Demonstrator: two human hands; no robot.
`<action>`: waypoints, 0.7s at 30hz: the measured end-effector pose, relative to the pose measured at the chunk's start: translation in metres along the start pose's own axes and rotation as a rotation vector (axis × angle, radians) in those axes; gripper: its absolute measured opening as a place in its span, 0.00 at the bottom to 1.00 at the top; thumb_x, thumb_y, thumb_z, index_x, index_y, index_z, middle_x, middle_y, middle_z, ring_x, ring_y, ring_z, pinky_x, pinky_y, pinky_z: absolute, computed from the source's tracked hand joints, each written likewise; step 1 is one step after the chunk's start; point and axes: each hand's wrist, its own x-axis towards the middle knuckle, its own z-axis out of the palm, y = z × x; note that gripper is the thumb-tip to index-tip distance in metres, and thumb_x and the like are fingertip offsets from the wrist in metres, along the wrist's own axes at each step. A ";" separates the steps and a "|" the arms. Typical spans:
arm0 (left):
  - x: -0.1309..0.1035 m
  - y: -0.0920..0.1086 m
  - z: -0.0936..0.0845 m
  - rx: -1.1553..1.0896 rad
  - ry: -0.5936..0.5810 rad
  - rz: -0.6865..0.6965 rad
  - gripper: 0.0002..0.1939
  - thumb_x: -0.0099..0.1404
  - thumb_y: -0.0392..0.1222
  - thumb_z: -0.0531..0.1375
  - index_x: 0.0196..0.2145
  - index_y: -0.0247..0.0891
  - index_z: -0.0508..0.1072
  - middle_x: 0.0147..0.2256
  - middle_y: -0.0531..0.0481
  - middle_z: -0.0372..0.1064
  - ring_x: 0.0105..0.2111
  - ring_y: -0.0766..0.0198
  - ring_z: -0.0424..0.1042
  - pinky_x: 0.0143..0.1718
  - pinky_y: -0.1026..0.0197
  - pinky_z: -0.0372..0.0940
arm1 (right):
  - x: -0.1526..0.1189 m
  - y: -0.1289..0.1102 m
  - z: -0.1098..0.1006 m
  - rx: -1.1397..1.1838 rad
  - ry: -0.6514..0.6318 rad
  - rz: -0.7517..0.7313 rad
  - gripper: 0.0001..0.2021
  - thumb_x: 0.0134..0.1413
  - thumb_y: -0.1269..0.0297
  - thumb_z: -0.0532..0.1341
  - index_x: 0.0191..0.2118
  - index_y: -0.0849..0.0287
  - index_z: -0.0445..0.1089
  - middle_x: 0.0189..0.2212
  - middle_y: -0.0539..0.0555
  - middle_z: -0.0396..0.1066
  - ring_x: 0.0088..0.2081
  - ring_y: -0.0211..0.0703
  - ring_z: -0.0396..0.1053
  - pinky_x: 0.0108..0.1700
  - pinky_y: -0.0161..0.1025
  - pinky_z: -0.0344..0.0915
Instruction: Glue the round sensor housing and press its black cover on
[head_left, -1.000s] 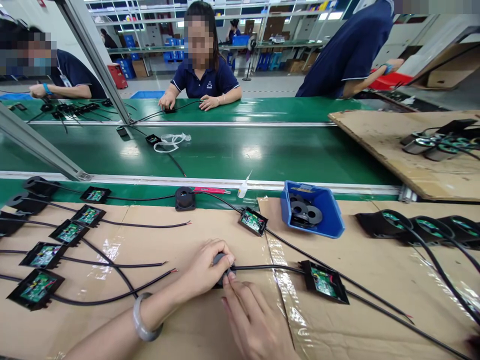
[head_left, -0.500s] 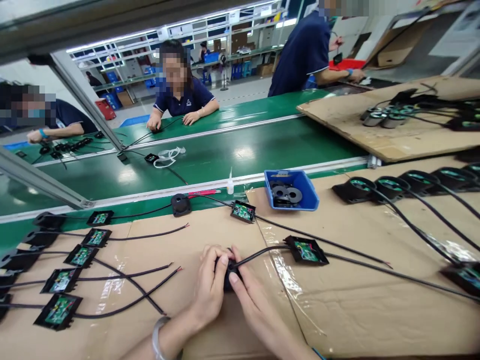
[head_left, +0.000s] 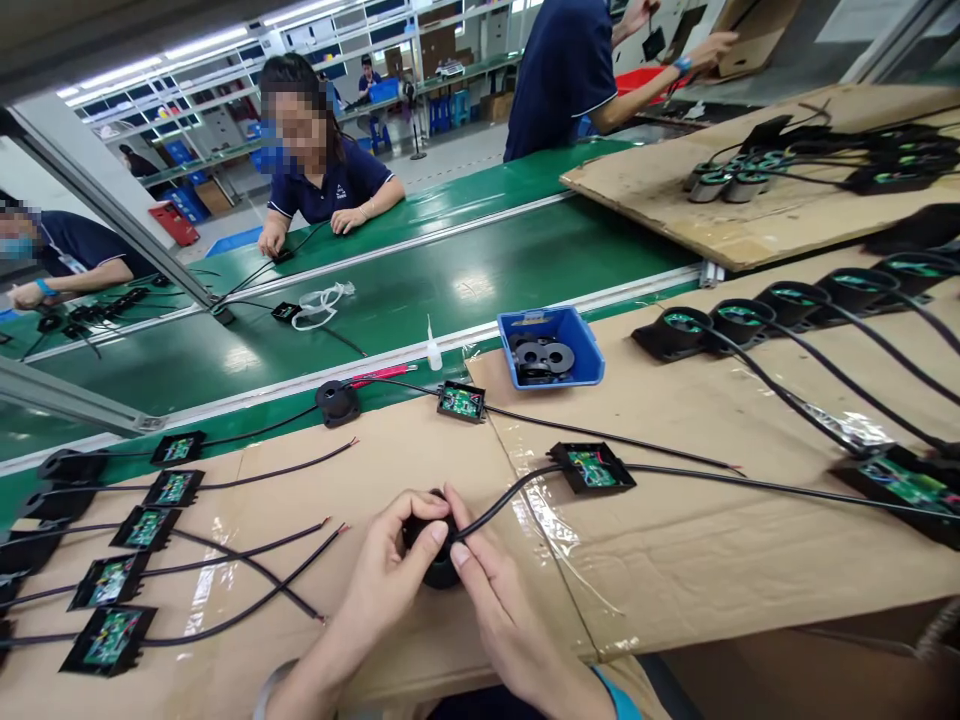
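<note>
My left hand (head_left: 384, 580) and my right hand (head_left: 501, 610) both grip a small round black part (head_left: 433, 570) over the cardboard-covered bench (head_left: 675, 560). A black cable (head_left: 502, 497) runs from this part to an open black box with a green circuit board (head_left: 592, 467), lying just right of my hands. A second box with a board (head_left: 460, 401) and a round black part (head_left: 337, 402) lie farther back near the belt edge.
Several boxes with boards and cables (head_left: 124, 560) lie at the left, more round units (head_left: 757, 310) at the right. A blue bin of black rings (head_left: 551, 347) and a small glue bottle (head_left: 433, 347) stand by the green conveyor (head_left: 450, 290). Other people work across the belt.
The view has swung right and down. Both hands have stayed on the round black part, drawing it slightly nearer; the cable now arches up from it.
</note>
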 end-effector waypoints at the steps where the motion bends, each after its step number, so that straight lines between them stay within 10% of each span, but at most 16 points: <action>1: -0.001 -0.002 0.002 0.006 0.022 0.009 0.18 0.64 0.57 0.65 0.35 0.37 0.74 0.38 0.46 0.74 0.43 0.57 0.72 0.48 0.58 0.65 | 0.000 0.000 -0.001 -0.017 -0.006 -0.017 0.25 0.72 0.60 0.47 0.69 0.57 0.53 0.66 0.60 0.59 0.68 0.47 0.55 0.67 0.54 0.55; 6: -0.004 -0.005 0.015 -0.014 0.158 0.083 0.17 0.65 0.56 0.64 0.32 0.38 0.73 0.33 0.49 0.73 0.38 0.60 0.72 0.43 0.61 0.67 | 0.003 -0.004 -0.004 -0.024 -0.008 -0.074 0.23 0.71 0.61 0.49 0.67 0.54 0.59 0.64 0.59 0.63 0.66 0.47 0.59 0.66 0.51 0.59; 12: -0.008 0.001 0.032 -0.079 0.303 0.120 0.14 0.68 0.54 0.61 0.39 0.41 0.75 0.47 0.46 0.74 0.53 0.57 0.71 0.57 0.56 0.65 | 0.003 -0.008 0.006 0.293 0.311 0.036 0.20 0.69 0.53 0.54 0.60 0.52 0.66 0.56 0.56 0.72 0.56 0.44 0.72 0.55 0.41 0.73; 16: -0.008 0.003 0.027 -0.046 0.064 -0.012 0.28 0.67 0.56 0.61 0.61 0.44 0.68 0.60 0.44 0.65 0.63 0.53 0.62 0.66 0.51 0.56 | -0.001 -0.005 -0.001 0.155 0.327 0.044 0.20 0.70 0.54 0.52 0.60 0.54 0.69 0.57 0.58 0.71 0.59 0.47 0.69 0.61 0.46 0.68; 21: 0.010 0.022 0.003 0.050 -0.143 -0.148 0.36 0.64 0.57 0.65 0.65 0.43 0.63 0.64 0.41 0.61 0.64 0.48 0.61 0.66 0.45 0.55 | -0.009 -0.001 -0.017 0.032 0.272 -0.020 0.20 0.71 0.59 0.50 0.63 0.50 0.66 0.61 0.56 0.67 0.64 0.47 0.62 0.65 0.49 0.63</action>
